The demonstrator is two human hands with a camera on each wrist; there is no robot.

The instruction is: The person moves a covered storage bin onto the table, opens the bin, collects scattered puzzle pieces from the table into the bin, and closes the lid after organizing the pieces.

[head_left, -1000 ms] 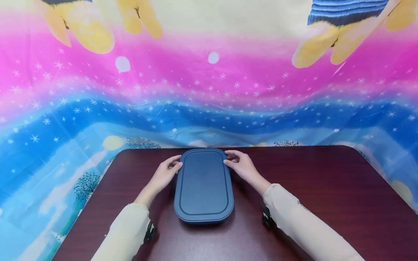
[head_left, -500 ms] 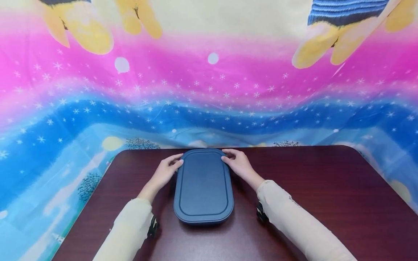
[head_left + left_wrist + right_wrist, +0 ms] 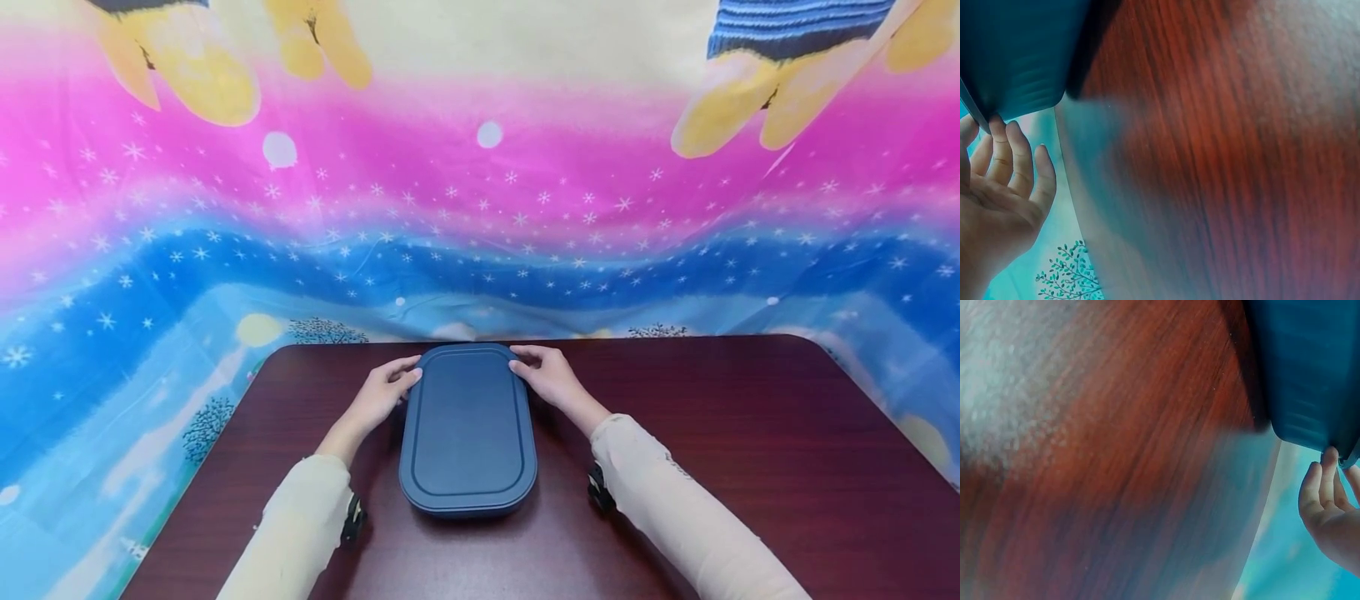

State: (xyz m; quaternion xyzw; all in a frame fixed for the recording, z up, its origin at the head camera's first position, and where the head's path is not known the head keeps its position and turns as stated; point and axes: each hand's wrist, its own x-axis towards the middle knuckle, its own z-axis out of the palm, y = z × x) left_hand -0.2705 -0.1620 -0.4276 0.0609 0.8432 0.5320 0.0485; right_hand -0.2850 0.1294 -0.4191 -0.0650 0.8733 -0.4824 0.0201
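Observation:
A dark blue-grey rectangular storage box (image 3: 1019, 56) with rounded corners sits on the table, its long side pointing away from me. A flat lid (image 3: 471, 425) with a grooved border covers it; what is inside is hidden. At the lid's far left corner my left hand (image 3: 378, 393) pinches the rim, thumb above and fingertips beneath. My right hand (image 3: 553, 379) pinches the far right corner in the same way. From below, the left wrist view has the left fingers (image 3: 1002, 153) touching under the rim. In the right wrist view, right fingertips (image 3: 1330, 456) meet the rim's underside.
The dark red wood-grain table (image 3: 720, 433) has rounded far corners, and the box stands close to its back edge. Behind hangs a printed cloth (image 3: 487, 217) in pink and blue with snowflakes. Pale sleeves cover both forearms, with a black device under each.
Both hands have shifted slightly inward onto the lid's far corners, the right one moving a little left. Over the last half second they stay nearly still. The box has barely moved.

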